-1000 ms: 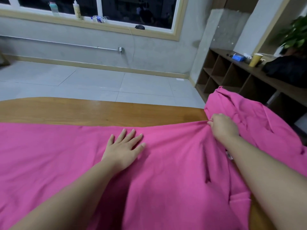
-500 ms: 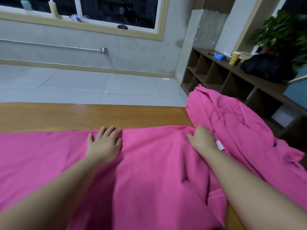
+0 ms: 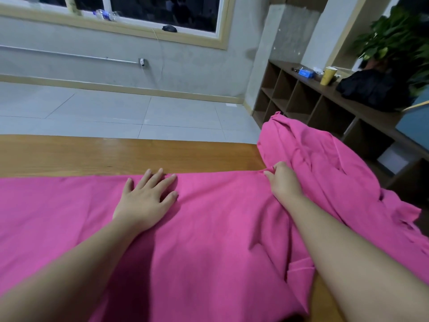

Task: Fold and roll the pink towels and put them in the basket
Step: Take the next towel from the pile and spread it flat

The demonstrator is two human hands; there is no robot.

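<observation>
A large pink towel (image 3: 209,240) lies spread flat over the near part of the wooden table (image 3: 116,154), its far edge running left to right. My left hand (image 3: 146,198) rests flat on it near that edge, fingers straight and spread. My right hand (image 3: 284,182) pinches the towel's far right corner between thumb and fingers. A heap of crumpled pink towels (image 3: 325,163) rises just right of that hand, at the table's right end. No basket is in view.
Beyond the table is grey tiled floor (image 3: 116,108) and a wall with a window. At the right stands a brown cubby shelf (image 3: 313,105) carrying a yellow cup (image 3: 328,76), a black bag (image 3: 369,89) and a green plant (image 3: 399,38).
My left hand has slid toward the far edge and spread its fingers. My right hand has gone from lying on the cloth to pinching the corner by the heap. The view shifted slightly.
</observation>
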